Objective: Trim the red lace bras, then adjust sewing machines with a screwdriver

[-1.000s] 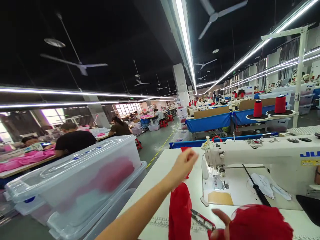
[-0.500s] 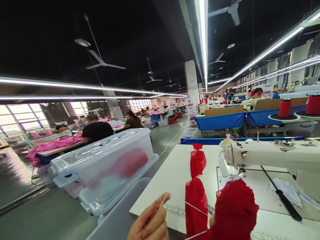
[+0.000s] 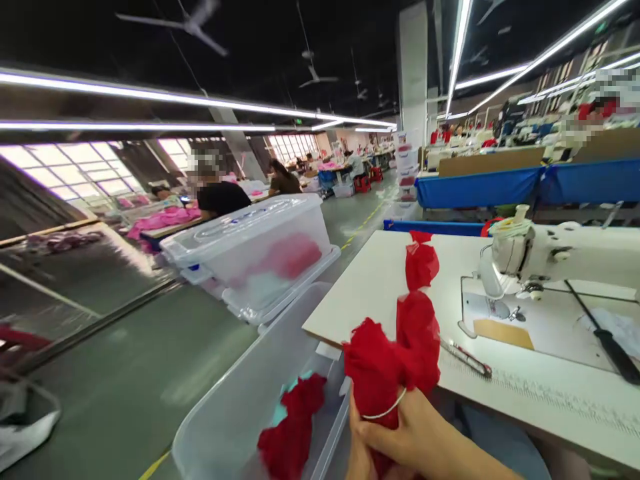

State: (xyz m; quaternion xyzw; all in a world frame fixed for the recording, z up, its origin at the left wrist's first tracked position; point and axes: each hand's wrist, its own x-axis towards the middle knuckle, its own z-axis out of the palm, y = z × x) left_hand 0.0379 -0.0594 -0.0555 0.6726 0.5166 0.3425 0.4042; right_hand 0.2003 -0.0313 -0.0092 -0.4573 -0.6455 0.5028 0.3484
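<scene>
A bunch of red sheer fabric point(image 3: 375, 363) is gathered in both my hands over the table's front edge, its puffed top sticking up. A thin white cord point(image 3: 385, 412) loops around it. My right hand point(image 3: 410, 433) is closed around the bunch from the right. On its other side my left hand point(image 3: 356, 437), partly hidden, closes on the same fabric. Further red puffs point(image 3: 421, 267) trail up the white table point(image 3: 350, 300). Thread snips point(image 3: 470, 360) lie on the table to the right of my hands.
A sewing machine point(image 3: 575, 257) stands at right, a black-handled tool point(image 3: 617, 357) beside it. Left of the table, an open plastic bin point(image 3: 215, 413) holds red fabric point(image 3: 295, 427). Lidded plastic boxes point(image 3: 260, 267) stand behind it. Co-workers point(image 3: 223, 197) sit farther off.
My left hand, which was pinching the white cord out to the left, is now on the bunch. The bunch has moved left and the snips now lie on the table. My view has turned downward.
</scene>
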